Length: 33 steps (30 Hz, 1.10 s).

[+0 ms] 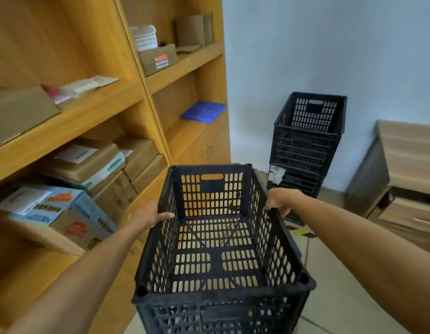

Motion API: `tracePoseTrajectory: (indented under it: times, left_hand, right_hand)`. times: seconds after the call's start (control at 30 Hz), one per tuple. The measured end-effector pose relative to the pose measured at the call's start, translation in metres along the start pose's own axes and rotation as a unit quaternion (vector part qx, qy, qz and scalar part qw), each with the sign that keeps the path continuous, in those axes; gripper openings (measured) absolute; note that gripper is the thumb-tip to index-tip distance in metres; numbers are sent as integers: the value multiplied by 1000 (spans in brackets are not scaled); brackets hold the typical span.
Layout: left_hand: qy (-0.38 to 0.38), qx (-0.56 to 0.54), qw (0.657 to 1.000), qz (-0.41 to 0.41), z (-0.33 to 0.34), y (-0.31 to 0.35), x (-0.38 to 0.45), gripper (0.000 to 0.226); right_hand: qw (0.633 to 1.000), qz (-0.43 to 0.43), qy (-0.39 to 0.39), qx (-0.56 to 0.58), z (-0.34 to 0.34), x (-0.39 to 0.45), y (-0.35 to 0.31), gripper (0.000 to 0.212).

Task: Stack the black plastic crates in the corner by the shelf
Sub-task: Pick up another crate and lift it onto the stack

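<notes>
Both bare forearms reach forward from the lower corners of the view, elbows out of sight, wrists roughly level with each other. The left hand point(149, 214) grips the left rim of the black crate point(218, 239), thumb lying over the top edge and pointing inward. The right hand point(280, 201) grips the right rim, its fingers point(285, 211) curled down over the outer side.

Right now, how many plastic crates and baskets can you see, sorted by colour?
Black: 3, the held crate gripped by the left hand and right hand, plus the upper stacked crate on the lower stacked crate.
White: 1, the basket on the shelf.
Total: 4
</notes>
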<state>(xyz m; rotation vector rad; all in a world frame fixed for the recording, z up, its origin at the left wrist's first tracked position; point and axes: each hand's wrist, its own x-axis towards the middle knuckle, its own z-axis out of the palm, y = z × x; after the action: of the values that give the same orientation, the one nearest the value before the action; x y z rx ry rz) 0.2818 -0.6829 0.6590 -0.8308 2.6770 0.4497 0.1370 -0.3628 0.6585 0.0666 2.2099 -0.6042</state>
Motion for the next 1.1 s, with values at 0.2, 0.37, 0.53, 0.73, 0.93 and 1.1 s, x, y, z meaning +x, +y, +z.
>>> tracePoseTrajectory:
  times: [0.2, 0.37, 0.53, 0.73, 0.93, 1.1]
  left_hand:
    - [22, 11, 998, 55, -58, 48, 79, 46]
    - [72, 21, 992, 106, -132, 94, 152, 55]
    - [137, 35, 978, 155, -191, 155, 194, 46]
    - [193, 30, 961, 195, -229, 243, 246, 41]
    - [241, -9, 944, 226, -251, 352, 298, 44]
    - [254, -44, 934, 245, -263, 451, 333, 48]
  right_hand:
    - [997, -20, 70, -11, -71, 22, -42, 34]
    - [979, -60, 188, -48, -133, 14, -80, 32]
    - [954, -79, 281, -68, -191, 25, -91, 31]
    - [923, -103, 366, -64, -273, 56, -86, 20]
    - [894, -107, 430, -65, -380, 78, -71, 27]
    - [876, -86, 472, -47, -471, 103, -50, 34]
